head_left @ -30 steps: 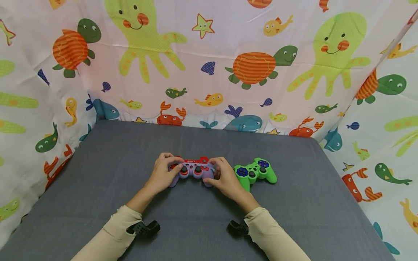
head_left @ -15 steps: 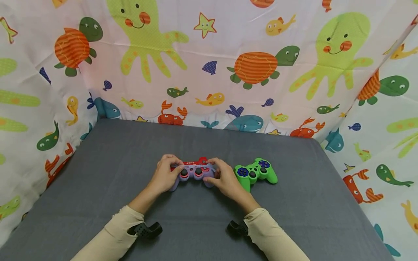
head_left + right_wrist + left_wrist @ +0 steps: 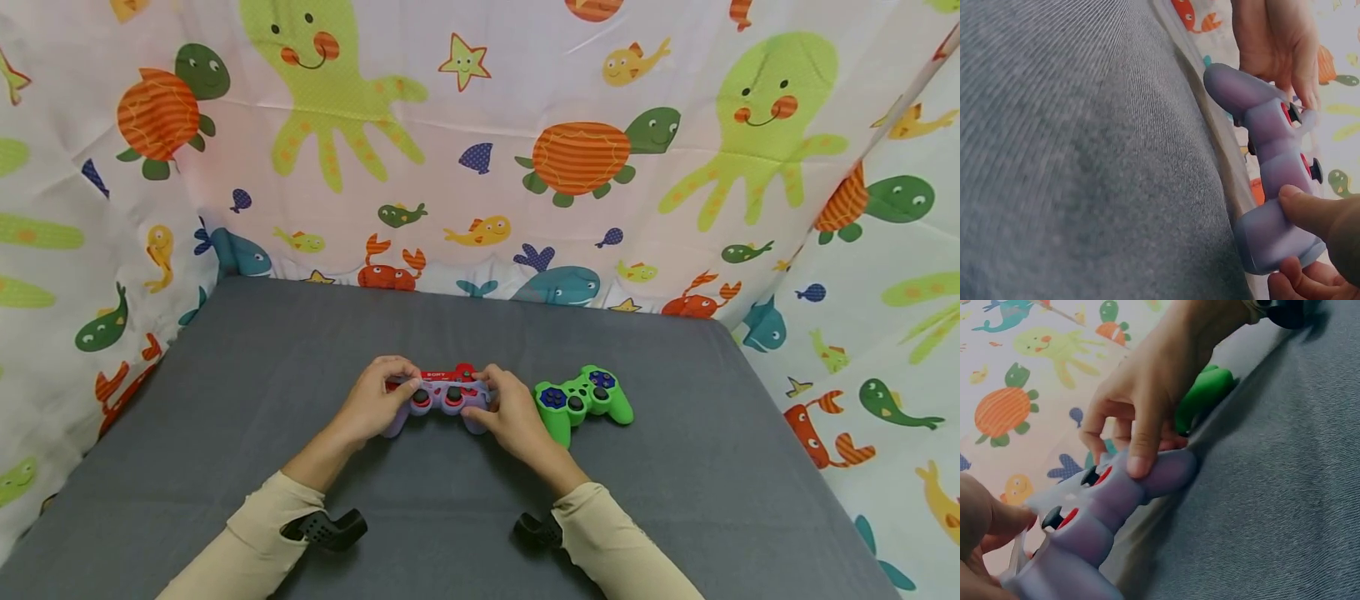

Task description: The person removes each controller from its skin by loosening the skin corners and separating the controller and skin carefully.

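Note:
A red game controller [image 3: 435, 375] sits partly inside a translucent purple silicone sleeve [image 3: 437, 406], in front of me in the head view. Its red top edge shows above the sleeve, and its black thumbsticks poke through. My left hand [image 3: 377, 395] pinches the sleeve at the upper left; the left wrist view shows the sleeve edge [image 3: 1017, 556] stretched there. My right hand [image 3: 513, 414] grips the right handle end, thumb [image 3: 1300, 203] on the front and fingers behind. The controller's underside is hidden.
A green game controller [image 3: 577, 403] with blue button pads lies just right of my right hand. Grey cloth [image 3: 637, 517] covers the table. A curtain with sea animals [image 3: 480, 192] hangs behind and at both sides. Black wrist devices [image 3: 333, 530] sit at both cuffs.
My left index finger has drawn back from the controller's top edge towards the thumb. The red top has tilted slightly. My right hand keeps nearly the same grip; the green controller lies still.

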`<state>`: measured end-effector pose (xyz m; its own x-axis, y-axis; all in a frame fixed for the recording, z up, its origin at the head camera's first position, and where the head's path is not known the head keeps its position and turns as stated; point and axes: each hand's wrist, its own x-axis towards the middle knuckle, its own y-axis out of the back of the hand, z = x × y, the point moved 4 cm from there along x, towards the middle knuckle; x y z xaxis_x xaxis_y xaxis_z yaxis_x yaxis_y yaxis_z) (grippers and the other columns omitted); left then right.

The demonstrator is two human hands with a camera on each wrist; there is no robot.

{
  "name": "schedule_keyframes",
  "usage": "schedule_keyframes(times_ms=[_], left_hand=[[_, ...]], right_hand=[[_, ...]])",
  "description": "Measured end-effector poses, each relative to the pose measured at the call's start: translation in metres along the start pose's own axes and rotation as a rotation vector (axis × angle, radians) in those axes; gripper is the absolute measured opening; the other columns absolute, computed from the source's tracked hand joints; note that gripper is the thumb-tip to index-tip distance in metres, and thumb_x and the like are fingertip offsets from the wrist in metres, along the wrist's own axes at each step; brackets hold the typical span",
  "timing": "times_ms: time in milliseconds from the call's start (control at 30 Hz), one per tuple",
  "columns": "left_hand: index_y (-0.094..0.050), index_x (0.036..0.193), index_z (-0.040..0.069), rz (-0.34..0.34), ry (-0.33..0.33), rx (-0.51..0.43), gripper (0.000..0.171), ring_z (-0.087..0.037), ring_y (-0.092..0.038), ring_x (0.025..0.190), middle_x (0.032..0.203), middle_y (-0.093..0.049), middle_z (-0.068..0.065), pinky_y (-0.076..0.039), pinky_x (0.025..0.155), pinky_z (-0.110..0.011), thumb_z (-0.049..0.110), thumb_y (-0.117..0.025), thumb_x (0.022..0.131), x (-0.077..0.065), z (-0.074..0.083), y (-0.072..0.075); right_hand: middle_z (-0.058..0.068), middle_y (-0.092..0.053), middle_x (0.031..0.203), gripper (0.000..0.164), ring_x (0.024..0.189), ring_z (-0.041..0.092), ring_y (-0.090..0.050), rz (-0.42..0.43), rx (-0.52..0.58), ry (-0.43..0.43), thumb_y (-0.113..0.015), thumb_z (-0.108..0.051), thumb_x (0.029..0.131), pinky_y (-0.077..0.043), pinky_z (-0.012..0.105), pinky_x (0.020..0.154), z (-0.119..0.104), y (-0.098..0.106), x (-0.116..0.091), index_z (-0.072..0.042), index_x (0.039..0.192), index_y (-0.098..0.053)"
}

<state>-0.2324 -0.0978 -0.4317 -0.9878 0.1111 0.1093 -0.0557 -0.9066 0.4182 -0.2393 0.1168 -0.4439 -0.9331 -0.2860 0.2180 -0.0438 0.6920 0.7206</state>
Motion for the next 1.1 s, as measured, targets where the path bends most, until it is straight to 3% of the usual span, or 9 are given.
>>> schedule_keyframes(times_ms=[233,367,633,867,1100], left_hand=[[-0.069,0.1,0.001,-0.07,-0.03,-0.086,0.01,-0.034,-0.047,0.128,0.134,-0.053,-0.02,-0.038,0.104,-0.047,0.007,-0.061,0.099,0.004,-0.007,0.001],[-0.07,0.099,0.004,-0.104,-0.065,-0.089,0.011,-0.035,-0.046,0.128,0.136,-0.051,-0.02,-0.038,0.102,-0.046,0.009,-0.06,0.1,0.006,-0.01,0.001],[-0.074,0.101,0.004,-0.07,-0.155,-0.06,0.014,-0.033,-0.05,0.122,0.133,-0.053,-0.017,-0.043,0.092,-0.037,0.015,-0.066,0.098,0.009,-0.016,0.001],[-0.073,0.094,0.008,-0.072,-0.18,-0.056,0.008,-0.034,-0.047,0.127,0.133,-0.053,-0.016,-0.038,0.103,-0.051,0.01,-0.077,0.088,0.01,-0.022,0.002],[-0.069,0.079,0.009,-0.058,-0.184,-0.058,0.013,-0.027,-0.053,0.102,0.125,-0.053,-0.016,-0.046,0.084,-0.037,0.009,-0.081,0.084,0.012,-0.027,0.007]], right_hand=[[0.014,-0.064,0.105,0.039,0.073,0.016,-0.058,0.014,-0.009,-0.006,-0.083,-0.02,0.085,-0.048,0.024,0.063,-0.003,-0.001,-0.002,-0.009,0.116,-0.061],[0.013,-0.063,0.105,0.04,0.074,0.017,-0.059,0.024,-0.019,-0.013,-0.082,-0.021,0.086,-0.048,0.025,0.063,-0.003,-0.001,-0.002,-0.009,0.117,-0.06],[0.016,-0.066,0.112,0.039,0.074,0.016,-0.061,0.033,-0.007,-0.047,-0.081,-0.023,0.087,-0.051,0.027,0.065,0.001,-0.003,-0.004,-0.011,0.118,-0.06],[0.018,-0.066,0.114,0.039,0.073,0.013,-0.061,0.025,0.011,-0.082,-0.08,-0.024,0.088,-0.051,0.026,0.064,0.003,-0.005,-0.005,-0.012,0.119,-0.06],[0.015,-0.065,0.112,0.039,0.073,0.013,-0.06,0.05,-0.005,-0.085,-0.081,-0.025,0.087,-0.051,0.027,0.066,-0.001,-0.006,-0.005,-0.013,0.119,-0.061]])
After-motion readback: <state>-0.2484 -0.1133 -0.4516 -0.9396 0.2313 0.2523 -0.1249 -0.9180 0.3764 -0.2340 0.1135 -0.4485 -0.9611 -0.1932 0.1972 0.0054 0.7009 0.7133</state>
